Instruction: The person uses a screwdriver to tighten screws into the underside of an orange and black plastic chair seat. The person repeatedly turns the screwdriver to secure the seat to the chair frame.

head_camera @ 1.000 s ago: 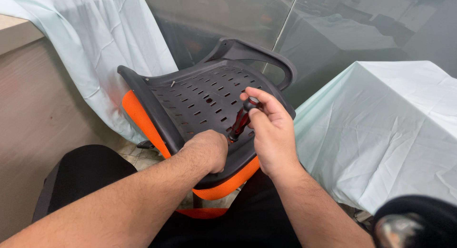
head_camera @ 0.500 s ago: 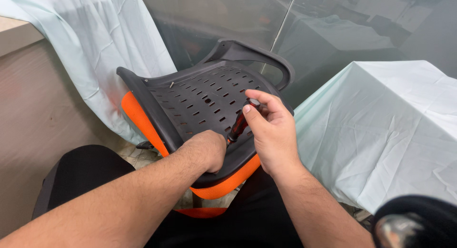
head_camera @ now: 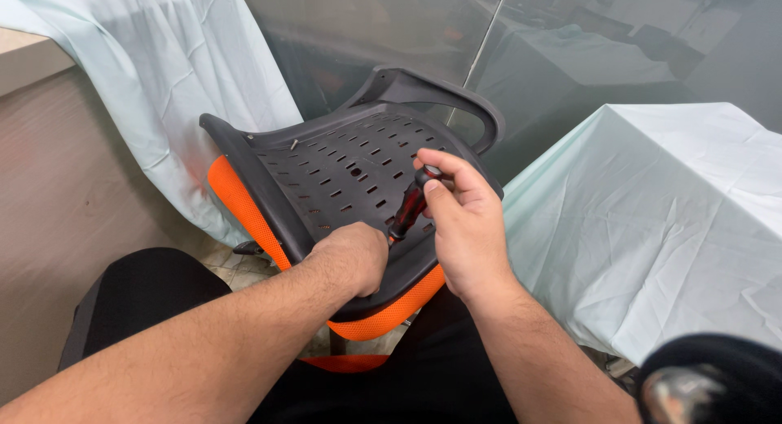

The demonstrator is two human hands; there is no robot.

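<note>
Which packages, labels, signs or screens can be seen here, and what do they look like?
None in view: only a black slotted chair panel with orange trim, a red-and-black screwdriver in the right hand, the left hand beside it, and pale cloth covers.

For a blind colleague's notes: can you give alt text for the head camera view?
The right hand holds a dark red-handled screwdriver upright against the slotted black plastic chair shell, which has orange padding beneath. The left hand presses on the shell's near edge beside the tool. Pale cloths drape surfaces on both sides.
</note>
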